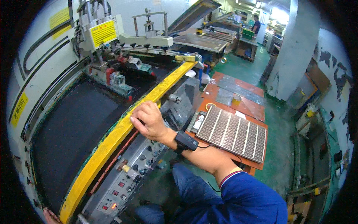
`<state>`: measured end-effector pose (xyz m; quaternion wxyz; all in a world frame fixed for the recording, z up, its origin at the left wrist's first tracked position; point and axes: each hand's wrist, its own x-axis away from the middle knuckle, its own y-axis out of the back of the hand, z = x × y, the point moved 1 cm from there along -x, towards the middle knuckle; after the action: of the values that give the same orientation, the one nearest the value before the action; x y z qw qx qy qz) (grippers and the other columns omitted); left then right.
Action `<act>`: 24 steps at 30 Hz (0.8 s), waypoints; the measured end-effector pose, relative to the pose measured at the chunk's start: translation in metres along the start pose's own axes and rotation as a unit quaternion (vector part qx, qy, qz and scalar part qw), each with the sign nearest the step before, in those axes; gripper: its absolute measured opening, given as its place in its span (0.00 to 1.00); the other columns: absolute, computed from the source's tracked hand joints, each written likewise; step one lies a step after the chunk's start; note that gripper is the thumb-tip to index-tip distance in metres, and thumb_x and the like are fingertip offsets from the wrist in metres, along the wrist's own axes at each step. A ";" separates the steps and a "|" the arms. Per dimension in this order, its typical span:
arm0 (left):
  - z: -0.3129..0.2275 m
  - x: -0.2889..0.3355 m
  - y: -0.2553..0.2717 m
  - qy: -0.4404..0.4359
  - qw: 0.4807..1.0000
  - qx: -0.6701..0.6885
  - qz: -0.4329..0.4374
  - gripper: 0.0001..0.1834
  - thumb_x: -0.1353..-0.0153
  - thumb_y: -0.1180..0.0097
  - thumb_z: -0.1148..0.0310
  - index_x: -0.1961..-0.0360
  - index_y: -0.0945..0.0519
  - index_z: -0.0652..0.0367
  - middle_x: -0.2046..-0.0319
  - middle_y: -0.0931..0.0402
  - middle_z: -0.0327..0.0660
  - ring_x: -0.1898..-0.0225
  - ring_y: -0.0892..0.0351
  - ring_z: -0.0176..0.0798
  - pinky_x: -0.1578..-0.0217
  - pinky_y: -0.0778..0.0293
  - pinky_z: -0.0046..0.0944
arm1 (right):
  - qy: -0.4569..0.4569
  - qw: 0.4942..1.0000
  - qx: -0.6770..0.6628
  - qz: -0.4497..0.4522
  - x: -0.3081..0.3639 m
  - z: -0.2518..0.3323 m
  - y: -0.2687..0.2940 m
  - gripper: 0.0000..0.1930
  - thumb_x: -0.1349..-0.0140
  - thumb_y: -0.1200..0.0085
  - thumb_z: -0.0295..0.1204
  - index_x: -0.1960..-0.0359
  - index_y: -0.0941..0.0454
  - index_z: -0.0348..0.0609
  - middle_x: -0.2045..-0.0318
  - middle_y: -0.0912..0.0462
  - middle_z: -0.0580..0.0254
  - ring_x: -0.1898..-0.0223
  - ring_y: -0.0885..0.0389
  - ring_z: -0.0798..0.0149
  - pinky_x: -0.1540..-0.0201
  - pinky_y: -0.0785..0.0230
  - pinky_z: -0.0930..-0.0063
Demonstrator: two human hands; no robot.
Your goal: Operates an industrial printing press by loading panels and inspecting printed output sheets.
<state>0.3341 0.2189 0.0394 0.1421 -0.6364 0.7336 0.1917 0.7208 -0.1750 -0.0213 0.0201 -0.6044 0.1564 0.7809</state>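
My right hand (149,118) is closed over the middle of a long yellow screen frame (108,153), fingers curled across its top edge. A small black device is strapped on that wrist, with a cable running from it. At the lower left rim, part of my left hand (51,216) shows at the near end of the same frame, its fingers curled against the bar; the rest is cut off. Inside the frame lies a dark screen (74,123). Above its far part sits the printing carriage (115,80), with red and grey clamps.
Below the frame runs a control panel (126,186) with knobs, switches and a lit red display. To the right, an orange-brown table (257,99) carries a sheet with rows of small printed pieces (231,132) and a tape roll. Farther back, a person (256,25) stands near more benches.
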 end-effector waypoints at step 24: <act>0.062 -0.038 0.031 -0.101 0.994 -0.012 0.042 0.19 0.37 0.49 0.59 0.74 0.23 0.66 0.79 0.26 0.42 0.79 0.32 0.36 0.79 0.38 0.34 | 0.031 0.999 -0.008 0.033 0.006 0.001 0.026 0.07 0.46 0.43 0.30 0.68 0.23 0.43 0.61 0.26 0.55 0.58 0.27 0.51 0.54 0.36 0.60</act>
<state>0.3068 0.2841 0.0050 0.1996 -0.5838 0.7394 0.2696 0.7128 -0.1999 -0.0208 -0.0149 -0.6230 0.1706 0.7632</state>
